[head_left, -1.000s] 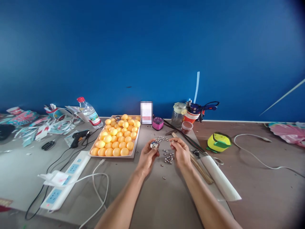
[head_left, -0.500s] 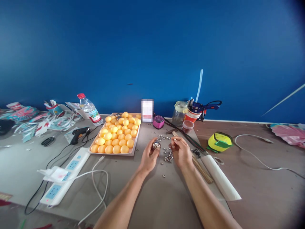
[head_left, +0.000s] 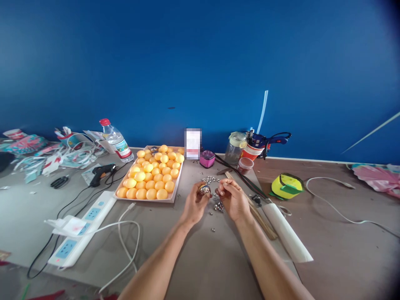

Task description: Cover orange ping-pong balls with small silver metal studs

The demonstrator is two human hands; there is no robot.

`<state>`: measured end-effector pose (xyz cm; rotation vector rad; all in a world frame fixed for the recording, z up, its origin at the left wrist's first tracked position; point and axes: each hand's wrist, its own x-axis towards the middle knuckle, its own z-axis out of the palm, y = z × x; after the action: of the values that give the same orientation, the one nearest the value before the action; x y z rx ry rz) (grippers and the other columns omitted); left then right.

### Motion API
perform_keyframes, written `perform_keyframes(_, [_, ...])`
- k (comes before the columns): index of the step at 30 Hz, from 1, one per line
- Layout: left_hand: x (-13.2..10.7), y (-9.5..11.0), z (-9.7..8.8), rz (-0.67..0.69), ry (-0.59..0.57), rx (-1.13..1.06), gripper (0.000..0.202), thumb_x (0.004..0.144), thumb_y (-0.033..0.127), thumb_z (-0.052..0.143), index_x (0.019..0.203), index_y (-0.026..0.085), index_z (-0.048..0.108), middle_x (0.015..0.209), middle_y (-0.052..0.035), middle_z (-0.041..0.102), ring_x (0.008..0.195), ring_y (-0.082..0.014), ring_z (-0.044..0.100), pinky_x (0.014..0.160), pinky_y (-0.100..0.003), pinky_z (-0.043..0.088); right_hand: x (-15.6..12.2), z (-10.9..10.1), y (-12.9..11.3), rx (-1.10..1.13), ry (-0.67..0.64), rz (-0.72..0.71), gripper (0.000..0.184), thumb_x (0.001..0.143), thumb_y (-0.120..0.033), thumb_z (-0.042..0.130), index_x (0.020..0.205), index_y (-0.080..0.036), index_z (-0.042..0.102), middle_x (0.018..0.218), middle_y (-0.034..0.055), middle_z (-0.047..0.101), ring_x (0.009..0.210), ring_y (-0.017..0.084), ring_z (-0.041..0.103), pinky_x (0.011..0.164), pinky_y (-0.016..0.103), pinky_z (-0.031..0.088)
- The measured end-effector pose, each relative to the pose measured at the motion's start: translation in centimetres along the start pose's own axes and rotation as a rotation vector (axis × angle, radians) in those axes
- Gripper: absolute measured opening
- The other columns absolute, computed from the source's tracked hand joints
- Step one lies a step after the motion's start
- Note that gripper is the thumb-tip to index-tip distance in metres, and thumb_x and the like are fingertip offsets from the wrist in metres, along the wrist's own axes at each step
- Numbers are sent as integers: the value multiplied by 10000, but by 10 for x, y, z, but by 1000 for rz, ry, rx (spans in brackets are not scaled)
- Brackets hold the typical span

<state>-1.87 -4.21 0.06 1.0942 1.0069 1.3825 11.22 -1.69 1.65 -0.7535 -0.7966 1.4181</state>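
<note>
Over the middle of the grey work surface (head_left: 206, 266), the left hand (head_left: 197, 201) curls its fingers and thumb around a silver-studded ball (head_left: 205, 190), partly closed to the ball's width; the fingers cover part of the ball, so how far the studs reach around it is hidden. Just beside it, the right hand (head_left: 229, 196) has its thumb and forefinger drawn close together, the other fingers bent; whether a bead sits in that pinch is too small to tell. Between and below the hands lies a cluster of silver beads (head_left: 218, 206), partly hidden by the right hand, with another scatter of beads (head_left: 210, 179) beyond. A shallow tray (head_left: 146, 200) of orange balls (head_left: 151, 184) stands to the left, and a dark, shiny ball (head_left: 154, 150) near its far edge is hard to make out. An upright panel (head_left: 193, 143) behind is pixelated past reading. At the left edge a black object (head_left: 4, 160) is cut off, as is the pink material (head_left: 375, 177) at the right. The grey surface holds a white power strip (head_left: 103, 204) and wooden sticks (head_left: 264, 221); to the right it meets a brown tabletop (head_left: 337, 258). Behind everything rises a plain blue wall (head_left: 200, 62), dimming toward the upper right corner.
</note>
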Motion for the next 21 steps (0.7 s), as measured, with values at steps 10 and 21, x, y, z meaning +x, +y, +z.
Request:
perform_keyframes(10, [2,11,0,-109,8,-197,374,708,302,691,1040,178,571,864,-26,612,650,-122,584,651,-260,451,-2,1,2,-113,-3,81,107,649,-270,645,721,-192,633,579,-36,534,514,93,456,529,239,366])
perform_keyframes(21, [1,16,1,-157,2,-274,375,642,275,750,957,153,587,883,-28,607,656,-106,569,632,-258,468,-2,0,6,-554,-36,-89,104,670,-260,620,745,-188,626,670,-1,617,620,139,538,597,266,429])
